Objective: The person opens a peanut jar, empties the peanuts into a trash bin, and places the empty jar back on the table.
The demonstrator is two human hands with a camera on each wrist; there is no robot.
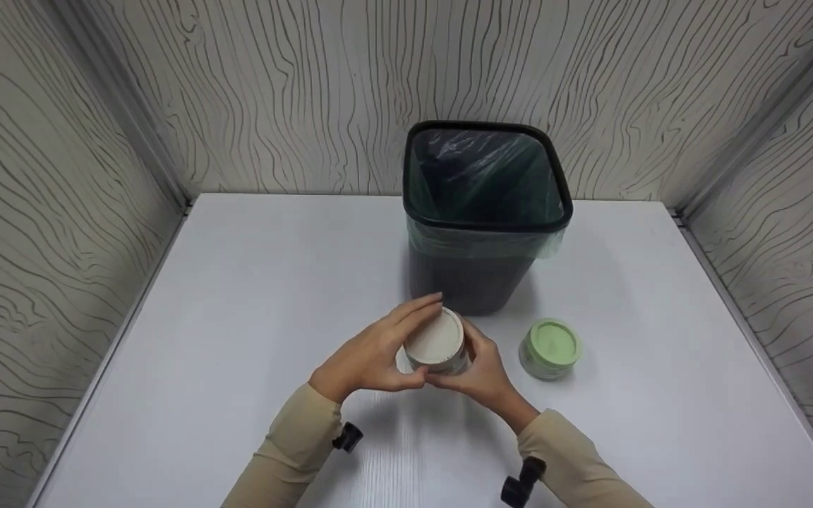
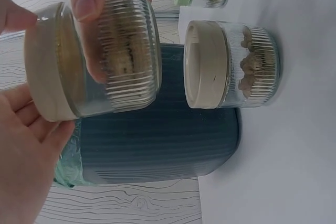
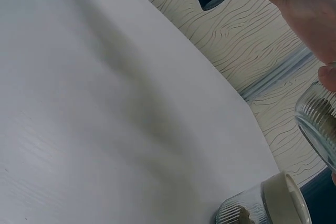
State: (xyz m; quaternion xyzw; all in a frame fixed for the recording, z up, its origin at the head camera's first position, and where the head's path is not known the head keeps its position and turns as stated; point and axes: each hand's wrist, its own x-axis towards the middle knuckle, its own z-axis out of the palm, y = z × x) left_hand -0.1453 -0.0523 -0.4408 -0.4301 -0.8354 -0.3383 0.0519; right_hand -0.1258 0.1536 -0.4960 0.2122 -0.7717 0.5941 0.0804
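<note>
Both hands hold a ribbed glass jar [image 2: 131,51] up off the table, in front of the bin. My left hand [image 1: 371,356] grips its beige lid [image 2: 44,72], fingers and thumb curved around the rim. The right hand [image 1: 484,374] holds the glass body lower down. Brownish contents show through the glass, and the lid sits at the jar's mouth. A second beige-lidded jar [image 2: 207,66] with brown lumps inside stands on the table below; the held jar and hands hide it in the head view. To the right stands a green-lidded jar [image 1: 553,346].
A dark bin [image 1: 470,275] with a black rim and a translucent green liner stands behind the hands. The white table [image 1: 272,282] is enclosed by wood-grain patterned panels [image 1: 293,92] at the back and both sides.
</note>
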